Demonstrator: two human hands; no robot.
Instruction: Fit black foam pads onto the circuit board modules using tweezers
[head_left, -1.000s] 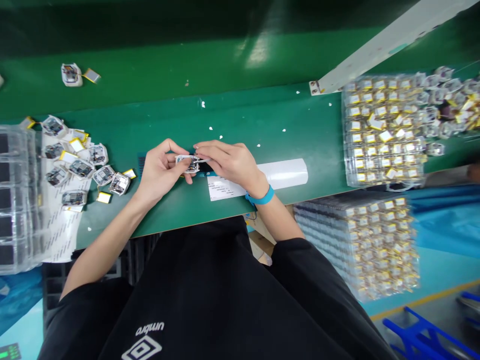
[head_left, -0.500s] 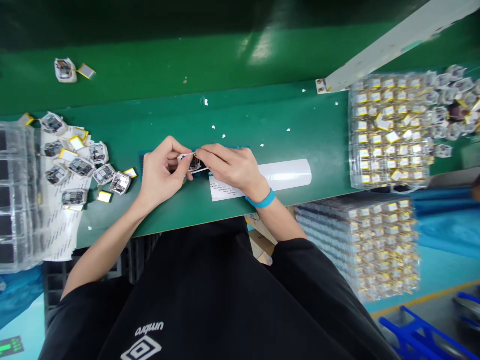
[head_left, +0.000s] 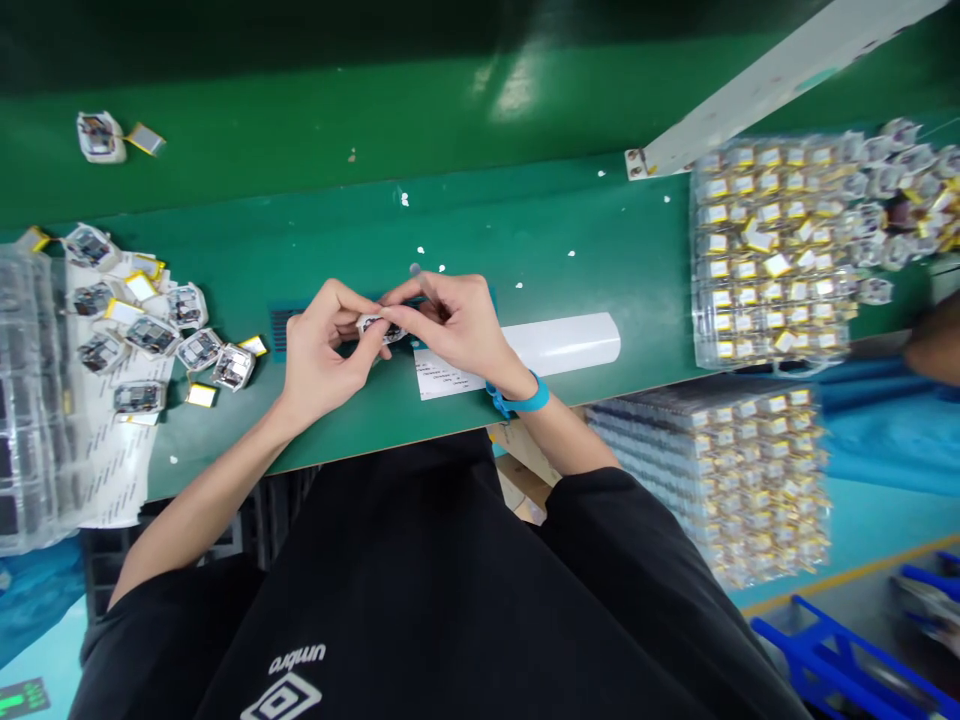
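View: head, looking down on a green workbench (head_left: 525, 230).
Left hand (head_left: 322, 350): thumb and forefinger pinch the left end of a white-framed circuit module (head_left: 382, 327); other fingers curled behind it.
Right hand (head_left: 457, 325): thumb and forefinger pinch the module's right end; other fingers loosely spread; blue wristband (head_left: 521, 400) on the wrist.
Module position: between both hands, just above a printed paper slip (head_left: 446, 378).
Nearby: white plastic roll (head_left: 562, 340), just right of the slip.
Bench left: loose modules (head_left: 154, 335) and yellow-edged pouch cells (head_left: 201, 395) on a printed white sheet (head_left: 112, 450); clear tray (head_left: 22, 400) at the edge.
Bench right: clear trays of cells (head_left: 765, 250), stacked; second stack (head_left: 712, 480) below the bench edge.
Progress (judged): a few modules lie out at left, while most stock appears packed in the trays. Fingers hide much of the held module, so its state cannot be told.
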